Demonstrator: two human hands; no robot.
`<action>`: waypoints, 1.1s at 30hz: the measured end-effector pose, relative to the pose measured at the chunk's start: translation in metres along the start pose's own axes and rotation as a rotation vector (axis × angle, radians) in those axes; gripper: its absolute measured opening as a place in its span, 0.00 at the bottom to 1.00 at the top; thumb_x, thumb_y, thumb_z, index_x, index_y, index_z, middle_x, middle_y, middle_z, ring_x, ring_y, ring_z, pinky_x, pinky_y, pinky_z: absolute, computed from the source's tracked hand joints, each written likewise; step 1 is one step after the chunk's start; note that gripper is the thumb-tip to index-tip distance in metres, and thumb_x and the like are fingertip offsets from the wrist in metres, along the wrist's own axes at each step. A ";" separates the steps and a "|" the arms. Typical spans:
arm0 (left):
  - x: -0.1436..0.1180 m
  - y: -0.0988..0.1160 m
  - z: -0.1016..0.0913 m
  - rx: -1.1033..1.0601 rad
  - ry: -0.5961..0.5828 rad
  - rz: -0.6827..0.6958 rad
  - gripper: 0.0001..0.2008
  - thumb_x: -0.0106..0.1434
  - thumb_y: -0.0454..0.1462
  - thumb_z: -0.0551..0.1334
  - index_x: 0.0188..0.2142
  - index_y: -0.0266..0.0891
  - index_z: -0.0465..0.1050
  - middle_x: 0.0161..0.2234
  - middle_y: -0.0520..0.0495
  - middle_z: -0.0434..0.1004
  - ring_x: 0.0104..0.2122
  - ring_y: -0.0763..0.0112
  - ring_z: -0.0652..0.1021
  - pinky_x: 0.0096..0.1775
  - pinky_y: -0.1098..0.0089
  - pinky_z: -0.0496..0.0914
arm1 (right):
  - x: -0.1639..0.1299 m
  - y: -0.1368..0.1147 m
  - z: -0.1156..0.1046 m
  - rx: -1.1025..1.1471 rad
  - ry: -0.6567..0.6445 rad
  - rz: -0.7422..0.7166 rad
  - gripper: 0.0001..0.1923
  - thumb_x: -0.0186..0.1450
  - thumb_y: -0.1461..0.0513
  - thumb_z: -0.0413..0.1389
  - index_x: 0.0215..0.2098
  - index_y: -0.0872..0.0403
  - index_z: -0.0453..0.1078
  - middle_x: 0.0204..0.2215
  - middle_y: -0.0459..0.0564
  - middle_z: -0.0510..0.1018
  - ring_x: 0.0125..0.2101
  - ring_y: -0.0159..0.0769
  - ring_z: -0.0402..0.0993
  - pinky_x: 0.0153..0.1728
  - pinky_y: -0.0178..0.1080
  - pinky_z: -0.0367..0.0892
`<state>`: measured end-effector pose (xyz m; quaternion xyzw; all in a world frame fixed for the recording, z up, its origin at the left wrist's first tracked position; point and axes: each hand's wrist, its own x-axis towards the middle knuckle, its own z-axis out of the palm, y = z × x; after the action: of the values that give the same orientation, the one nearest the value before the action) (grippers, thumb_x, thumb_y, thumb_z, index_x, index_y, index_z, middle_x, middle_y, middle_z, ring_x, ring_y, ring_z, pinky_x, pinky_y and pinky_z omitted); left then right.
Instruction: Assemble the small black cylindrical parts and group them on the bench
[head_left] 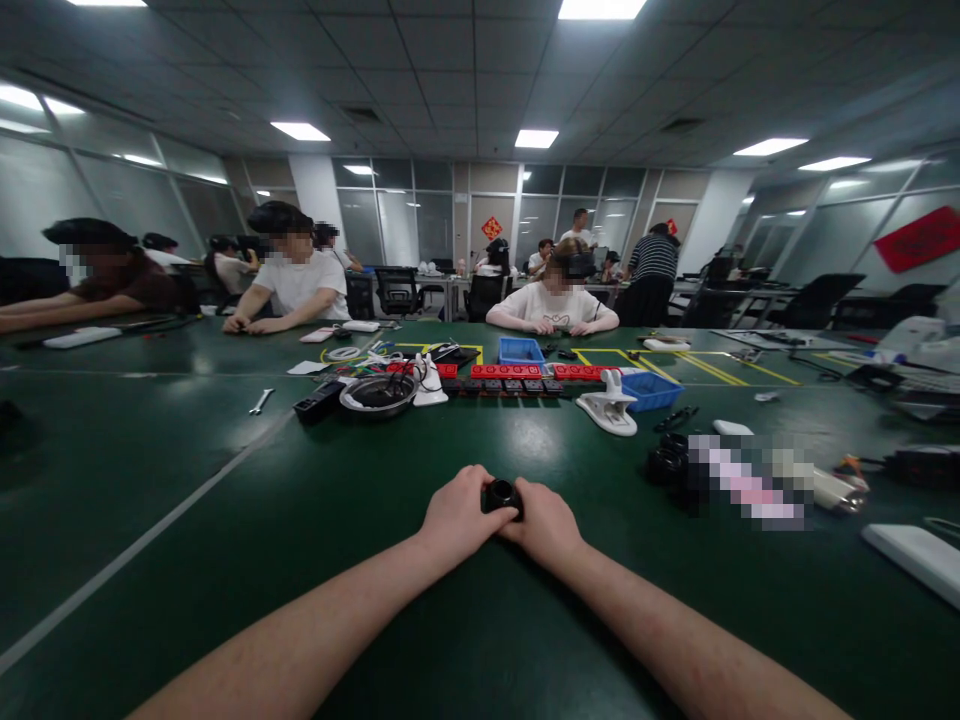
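Close together over the green table, my left hand (461,512) and my right hand (546,520) grip one small black round part (502,493) between them. A dark, ring-like opening shows on its top, but its exact kind I cannot tell. Both hands have their fingers curled round its sides, with the thumbs meeting at the near side. The fingers cover much of the part's lower body, and whether it touches the table is hidden.
Beyond my hands lie red socket strips (510,371), a round metal dish (377,397), a white clip stand (609,405) and blue trays (649,390). A wrench (261,402) rests at left. Dark items (667,460) and a white slab (915,560) lie at right. Several people sit across the table.
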<state>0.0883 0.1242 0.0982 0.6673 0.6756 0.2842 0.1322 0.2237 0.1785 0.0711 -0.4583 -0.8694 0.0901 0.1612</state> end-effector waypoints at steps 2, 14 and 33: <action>0.000 -0.001 0.002 -0.012 0.031 0.005 0.15 0.47 0.46 0.61 0.32 0.40 0.63 0.32 0.51 0.66 0.32 0.69 0.69 0.31 0.71 0.61 | -0.002 -0.004 -0.002 -0.067 0.013 -0.003 0.15 0.51 0.52 0.55 0.28 0.56 0.62 0.26 0.50 0.70 0.28 0.38 0.66 0.26 0.36 0.54; 0.011 -0.017 -0.010 -0.283 -0.332 0.226 0.19 0.49 0.42 0.60 0.40 0.39 0.63 0.32 0.52 0.63 0.22 0.78 0.64 0.24 0.76 0.60 | 0.005 0.029 -0.019 0.366 -0.259 -0.364 0.16 0.50 0.57 0.58 0.35 0.56 0.66 0.30 0.46 0.69 0.32 0.34 0.63 0.32 0.35 0.58; 0.011 -0.018 -0.011 -0.291 -0.350 0.200 0.19 0.49 0.42 0.60 0.41 0.39 0.63 0.29 0.53 0.63 0.21 0.79 0.64 0.24 0.77 0.60 | 0.008 0.032 -0.022 0.478 -0.365 -0.381 0.10 0.53 0.62 0.56 0.34 0.56 0.67 0.31 0.45 0.69 0.33 0.34 0.63 0.35 0.35 0.59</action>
<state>0.0667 0.1333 0.0990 0.7439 0.5249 0.2703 0.3132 0.2521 0.2033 0.0839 -0.2135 -0.9081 0.3399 0.1197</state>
